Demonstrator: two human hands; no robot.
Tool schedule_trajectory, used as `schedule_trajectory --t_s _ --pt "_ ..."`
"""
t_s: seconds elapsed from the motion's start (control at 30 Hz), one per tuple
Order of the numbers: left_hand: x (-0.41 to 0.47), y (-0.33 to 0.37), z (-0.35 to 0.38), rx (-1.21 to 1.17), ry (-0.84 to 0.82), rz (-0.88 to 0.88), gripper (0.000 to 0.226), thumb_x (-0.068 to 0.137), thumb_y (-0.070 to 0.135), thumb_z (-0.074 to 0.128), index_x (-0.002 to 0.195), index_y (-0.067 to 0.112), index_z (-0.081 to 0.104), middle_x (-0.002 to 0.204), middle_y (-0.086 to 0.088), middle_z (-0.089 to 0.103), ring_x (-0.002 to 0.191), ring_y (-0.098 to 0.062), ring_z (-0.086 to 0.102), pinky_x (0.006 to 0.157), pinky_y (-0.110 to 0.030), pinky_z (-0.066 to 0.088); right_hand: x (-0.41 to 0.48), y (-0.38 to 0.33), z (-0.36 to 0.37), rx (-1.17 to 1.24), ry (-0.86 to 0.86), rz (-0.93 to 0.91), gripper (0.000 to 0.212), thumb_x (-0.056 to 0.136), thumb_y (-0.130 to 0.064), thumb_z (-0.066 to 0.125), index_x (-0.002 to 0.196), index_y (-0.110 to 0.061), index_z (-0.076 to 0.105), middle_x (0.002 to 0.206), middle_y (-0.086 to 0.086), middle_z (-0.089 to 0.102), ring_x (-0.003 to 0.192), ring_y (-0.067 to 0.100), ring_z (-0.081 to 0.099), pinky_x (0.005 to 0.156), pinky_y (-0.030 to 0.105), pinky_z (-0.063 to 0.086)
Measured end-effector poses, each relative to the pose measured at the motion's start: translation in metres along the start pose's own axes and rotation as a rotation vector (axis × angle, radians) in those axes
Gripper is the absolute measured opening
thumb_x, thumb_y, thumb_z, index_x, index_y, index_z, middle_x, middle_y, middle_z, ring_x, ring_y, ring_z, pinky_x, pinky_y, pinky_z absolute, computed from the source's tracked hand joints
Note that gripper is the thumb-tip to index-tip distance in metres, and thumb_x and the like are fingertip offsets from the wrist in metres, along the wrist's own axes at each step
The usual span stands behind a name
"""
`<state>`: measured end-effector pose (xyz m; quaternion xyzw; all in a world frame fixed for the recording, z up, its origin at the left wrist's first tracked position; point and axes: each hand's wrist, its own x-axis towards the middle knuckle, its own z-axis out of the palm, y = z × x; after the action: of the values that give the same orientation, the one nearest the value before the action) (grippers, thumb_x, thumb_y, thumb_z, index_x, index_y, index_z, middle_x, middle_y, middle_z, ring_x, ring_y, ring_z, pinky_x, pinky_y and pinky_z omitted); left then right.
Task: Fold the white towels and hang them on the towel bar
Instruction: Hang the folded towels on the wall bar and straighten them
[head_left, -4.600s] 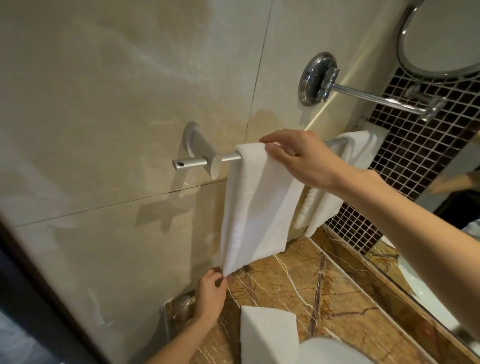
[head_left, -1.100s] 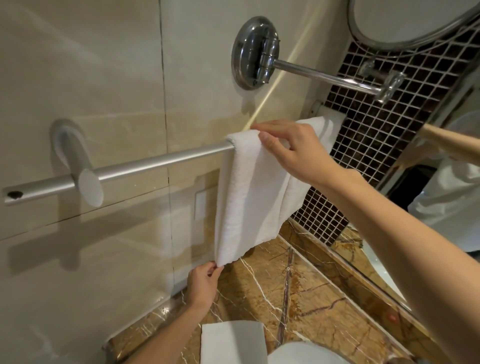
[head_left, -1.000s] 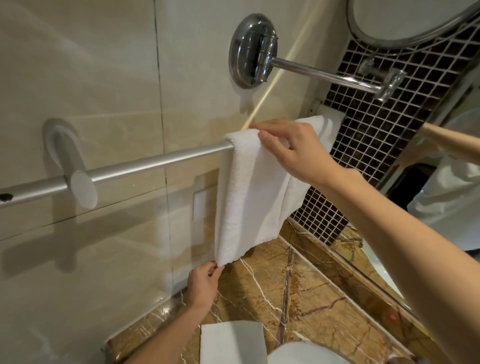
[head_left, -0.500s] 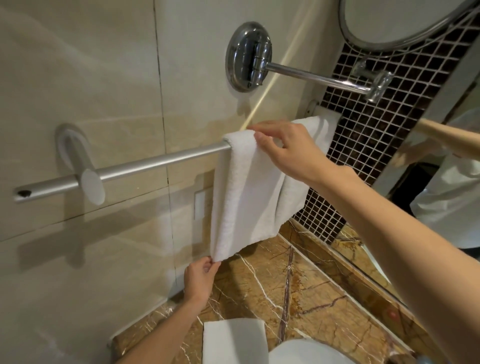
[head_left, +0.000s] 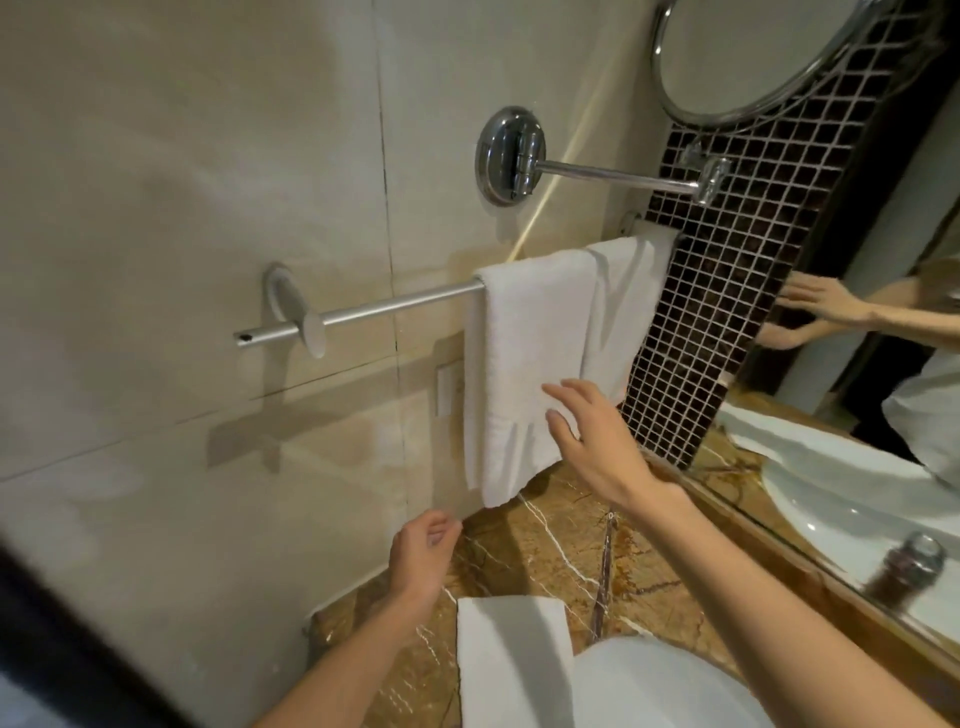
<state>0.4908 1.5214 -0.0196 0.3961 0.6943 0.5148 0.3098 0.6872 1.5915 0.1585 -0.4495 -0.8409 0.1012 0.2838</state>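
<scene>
A folded white towel (head_left: 519, 364) hangs over the silver towel bar (head_left: 395, 307) on the beige tiled wall. A second white towel (head_left: 631, 301) hangs beside it, closer to the mosaic wall. My right hand (head_left: 592, 441) hovers in front of the first towel's lower half with fingers spread, holding nothing. Below the towel's bottom edge is my left hand (head_left: 423, 551), fingers loosely curled and free of the cloth. Another folded white towel (head_left: 511, 665) lies on the brown marble counter (head_left: 550, 540).
A chrome arm (head_left: 613, 174) sticks out from the wall above the bar and carries a round mirror (head_left: 743, 52). Dark mosaic tile (head_left: 727, 291) and a big wall mirror (head_left: 883, 364) stand at the right. A white basin rim (head_left: 644, 680) fills the bottom edge.
My right hand has left the towel's top at the bar and dropped down in front of it. My left hand has let go of the bottom corner and moved lower.
</scene>
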Motion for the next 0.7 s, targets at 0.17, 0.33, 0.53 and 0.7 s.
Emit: schedule_trajectory --t_s 0.17,0.33,0.53,0.7 --pt "-0.026 -0.004 -0.021 0.059 -0.012 0.023 0.024 0.085 0.025 0.071 0.107 0.016 0.066 0.092 0.008 0.067 0.085 0.001 0.061 0.064 -0.005 0.043 -0.047 0.001 0.032 0.015 -0.109 0.07 0.041 0.1 -0.034 0.04 0.14 -0.022 0.046 0.14 0.005 0.047 0.121 0.018 0.052 0.104 0.036 0.042" --pt "-0.06 -0.014 -0.031 0.001 -0.022 0.014 0.019 0.084 0.027 0.071 0.102 0.025 0.067 0.088 0.017 0.065 0.086 0.001 0.062 0.066 -0.01 0.045 -0.089 -0.009 0.051 -0.018 -0.134 0.075 0.043 0.098 -0.034 0.04 0.14 -0.023 0.045 0.139 0.004 0.049 0.127 0.018 0.046 0.104 0.032 0.037" --pt "-0.127 -0.031 -0.044 0.018 -0.043 0.005 0.017 0.086 0.024 0.069 0.103 0.022 0.067 0.093 0.011 0.067 0.09 -0.006 0.062 0.072 -0.013 0.045 -0.161 -0.026 0.057 -0.061 -0.184 0.115 0.043 0.098 -0.035 0.04 0.139 -0.025 0.046 0.136 0.005 0.052 0.123 0.021 0.05 0.101 0.036 0.04" --pt "-0.184 -0.039 -0.052 0.064 -0.089 -0.009 0.024 0.087 0.025 0.067 0.11 0.02 0.066 0.092 0.016 0.062 0.087 0.003 0.057 0.067 -0.009 0.038 -0.233 -0.029 0.055 -0.068 -0.245 0.19 0.043 0.097 -0.032 0.043 0.138 -0.02 0.049 0.133 0.008 0.054 0.121 0.025 0.05 0.1 0.035 0.039"
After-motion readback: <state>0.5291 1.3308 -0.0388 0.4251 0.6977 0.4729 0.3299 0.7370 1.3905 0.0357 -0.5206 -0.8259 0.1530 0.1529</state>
